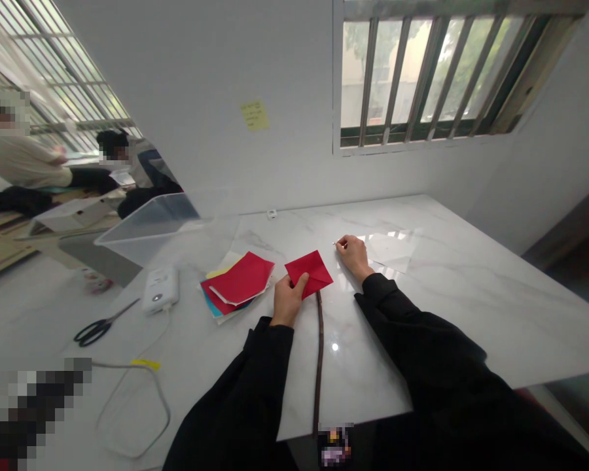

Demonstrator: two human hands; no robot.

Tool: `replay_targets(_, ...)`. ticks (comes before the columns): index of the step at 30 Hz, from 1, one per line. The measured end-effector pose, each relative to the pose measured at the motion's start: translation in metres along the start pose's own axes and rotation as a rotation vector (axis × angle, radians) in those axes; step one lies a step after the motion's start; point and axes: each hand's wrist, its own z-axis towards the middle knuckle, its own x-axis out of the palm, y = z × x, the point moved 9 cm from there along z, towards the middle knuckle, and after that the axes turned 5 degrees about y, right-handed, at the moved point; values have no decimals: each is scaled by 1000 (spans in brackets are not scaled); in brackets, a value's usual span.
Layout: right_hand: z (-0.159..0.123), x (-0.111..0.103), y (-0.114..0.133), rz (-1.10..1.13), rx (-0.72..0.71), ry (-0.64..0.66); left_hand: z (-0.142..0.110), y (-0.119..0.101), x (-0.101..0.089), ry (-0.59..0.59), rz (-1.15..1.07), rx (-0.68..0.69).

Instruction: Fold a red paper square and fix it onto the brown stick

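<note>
Gripping the folded red paper [315, 267] between thumb and fingers, the left hand [288, 299] stood right of the paper stack [243, 280]; the right hand [353, 254], farther right, pinched a small indistinct item [334, 244].

Head cam looks fwd & down, close over hands [287, 302] & tabletop [481, 314]; far-L depth unclear.

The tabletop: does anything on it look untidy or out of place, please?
The stack of coloured sheets, left of the folded red sheet in the left hand, looks slightly untidy: its sheets lie at different angles, with edges not aligned. I see no spill.
</note>
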Motion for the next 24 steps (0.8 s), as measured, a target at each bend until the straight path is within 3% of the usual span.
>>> replay_targets(7,-21,-11,0,250,-39,12,0,-7,2,11,36,22)
replay_targets(18,-59,-24,-15,612,175,153,2,-5,3,23,-43,-1)
replay_targets(24,-68,-14,-10,903,173,250,4,-1,6,31,-96,-8)
